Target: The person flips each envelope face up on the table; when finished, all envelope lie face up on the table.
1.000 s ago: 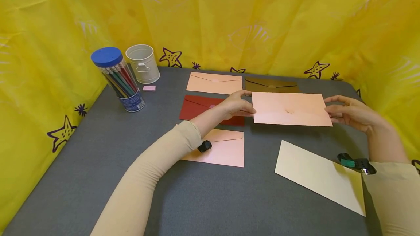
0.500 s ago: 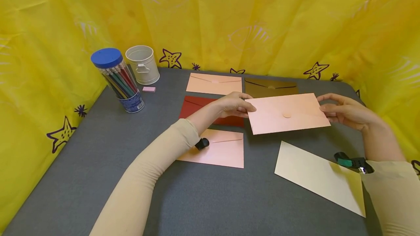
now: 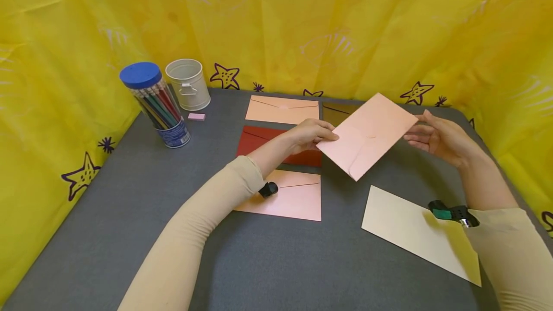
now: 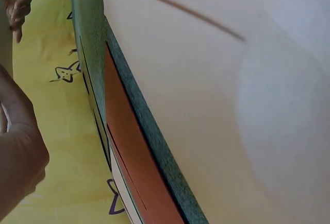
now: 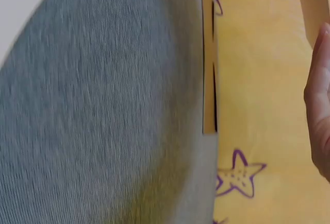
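The left hand (image 3: 308,136) pinches the lower left corner of a pink envelope (image 3: 367,134), thumb on top and fingers curled beneath. At the far corner the right hand (image 3: 436,138) meets the same envelope with fingers (image 3: 414,131) stretched out nearly straight and slightly spread; whether they touch the edge or sit just behind it cannot be told. The envelope is lifted off the grey table (image 3: 268,263) and tilted, one corner pointing down toward the person, its flap side with a small round seal facing up.

Beneath the raised envelope lies a brown envelope (image 3: 334,112), partly hidden by it. Under the left hand and wrist lies a dark red envelope (image 3: 259,140), and beyond that a peach envelope (image 3: 282,109) flat near the back edge. Another pink envelope (image 3: 295,196) lies under the left forearm, and a cream envelope (image 3: 414,232) lies at an angle near the right forearm, its near corner covered by the sleeve.

At the back left stand a clear pencil tub (image 3: 154,104) with a blue lid and a white metal cup (image 3: 187,84), with a small pink eraser (image 3: 196,116) between and just in front of them. A yellow cloth (image 3: 302,28) printed with purple starfish walls in the table.
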`<action>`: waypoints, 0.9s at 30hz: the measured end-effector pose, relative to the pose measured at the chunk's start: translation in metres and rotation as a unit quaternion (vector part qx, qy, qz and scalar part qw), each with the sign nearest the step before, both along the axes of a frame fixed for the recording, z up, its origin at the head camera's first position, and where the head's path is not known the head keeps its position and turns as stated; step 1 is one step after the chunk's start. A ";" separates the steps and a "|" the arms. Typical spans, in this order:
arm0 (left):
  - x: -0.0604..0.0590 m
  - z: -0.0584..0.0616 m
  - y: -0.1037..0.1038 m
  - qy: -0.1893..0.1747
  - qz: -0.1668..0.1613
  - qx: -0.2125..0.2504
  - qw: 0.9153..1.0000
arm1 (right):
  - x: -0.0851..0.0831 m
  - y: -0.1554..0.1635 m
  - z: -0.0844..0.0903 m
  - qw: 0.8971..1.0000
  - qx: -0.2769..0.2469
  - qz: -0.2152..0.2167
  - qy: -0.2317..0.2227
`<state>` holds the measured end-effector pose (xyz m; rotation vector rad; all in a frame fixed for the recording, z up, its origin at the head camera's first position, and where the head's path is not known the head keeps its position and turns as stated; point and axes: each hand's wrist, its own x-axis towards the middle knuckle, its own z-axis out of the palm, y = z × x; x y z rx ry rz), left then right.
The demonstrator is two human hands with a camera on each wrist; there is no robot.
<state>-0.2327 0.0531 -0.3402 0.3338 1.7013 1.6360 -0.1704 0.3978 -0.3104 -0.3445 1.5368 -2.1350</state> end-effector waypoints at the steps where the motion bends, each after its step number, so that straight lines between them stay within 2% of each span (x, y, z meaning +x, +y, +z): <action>1: 0.000 0.000 0.001 -0.005 0.016 0.008 1.000 | -0.001 -0.003 -0.001 1.000 -0.020 0.021 0.004; 4: 0.003 0.000 0.006 -0.019 0.056 0.031 0.998 | -0.001 -0.016 -0.002 0.998 -0.017 0.052 0.013; 6: 0.005 0.000 0.009 -0.027 0.073 0.043 0.996 | -0.001 -0.026 -0.002 0.998 0.039 0.040 0.023; 8: 0.007 0.000 0.012 -0.032 0.080 0.055 0.995 | 0.001 -0.037 0.000 0.994 0.106 0.009 0.019; 11: 0.010 0.001 0.014 -0.038 0.076 0.068 0.994 | 0.001 -0.050 0.000 0.987 0.154 -0.033 0.003; 13: 0.011 0.001 0.013 -0.042 0.065 0.070 0.995 | 0.001 -0.055 0.000 0.985 0.162 -0.052 -0.009; 19: 0.011 0.003 0.010 -0.045 0.031 0.070 0.996 | 0.004 -0.061 0.002 0.981 0.189 -0.054 -0.007; 21: 0.009 0.005 0.008 -0.051 0.038 0.081 0.995 | 0.004 -0.062 0.002 0.975 0.218 -0.046 0.001; 27: -0.001 0.010 0.001 -0.057 0.087 0.114 0.988 | 0.007 -0.065 0.005 0.944 0.327 -0.027 0.032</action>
